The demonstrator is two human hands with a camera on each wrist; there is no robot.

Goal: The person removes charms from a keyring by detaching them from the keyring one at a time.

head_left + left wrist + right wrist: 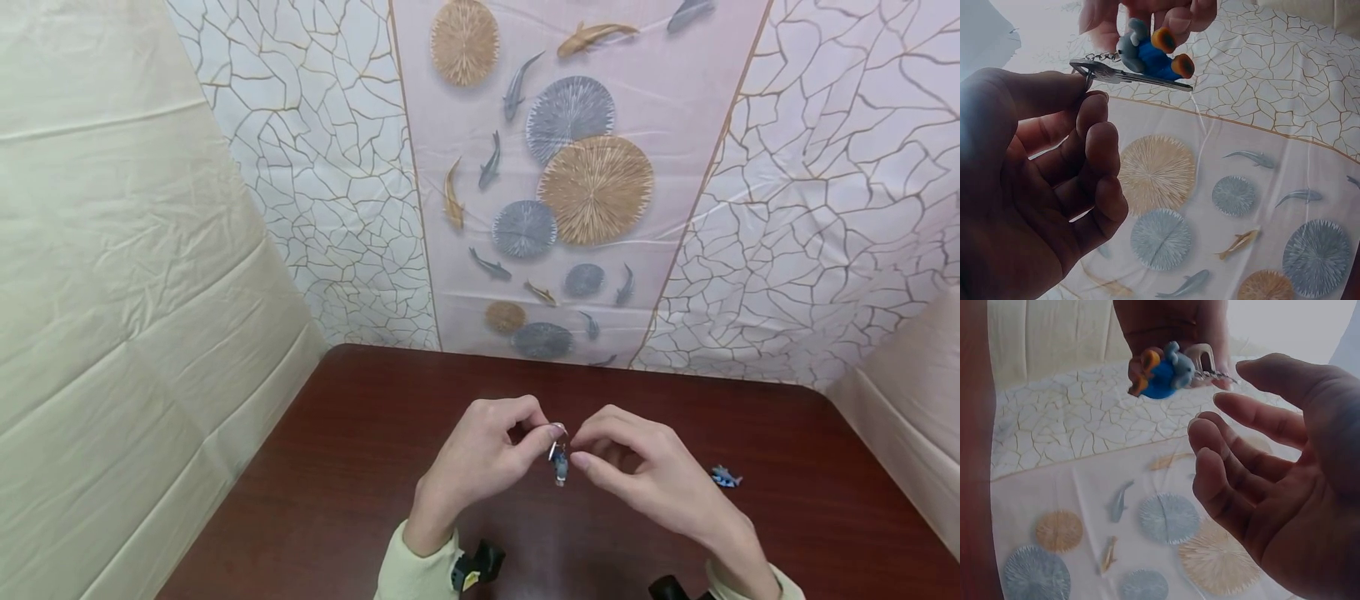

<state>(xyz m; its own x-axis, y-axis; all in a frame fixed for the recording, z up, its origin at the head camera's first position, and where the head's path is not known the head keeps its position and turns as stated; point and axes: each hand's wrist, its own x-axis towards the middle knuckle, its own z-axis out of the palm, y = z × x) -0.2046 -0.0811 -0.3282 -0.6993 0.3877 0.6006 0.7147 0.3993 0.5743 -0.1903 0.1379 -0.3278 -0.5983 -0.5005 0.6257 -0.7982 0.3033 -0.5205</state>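
From the head view, your left hand (480, 458) is pinching a key (553, 451) above the desk (360, 467), a blue charm (560, 467) dangling beneath; your right hand (645, 475) is hovering just beside it. Left wrist view: thumb and forefinger are gripping the key's head. Right wrist view: your right fingers (1235, 456) are lying loosely spread, holding nothing.

Both hands raised over the table's near edge, fingertips almost meeting. Left hand (480, 458): thumb and forefinger pinched together, remaining fingers curled loosely below. Right hand (648, 479): fingers relaxed, slightly bent, gripping nothing. Pale sleeves (416, 575) at both wrists.
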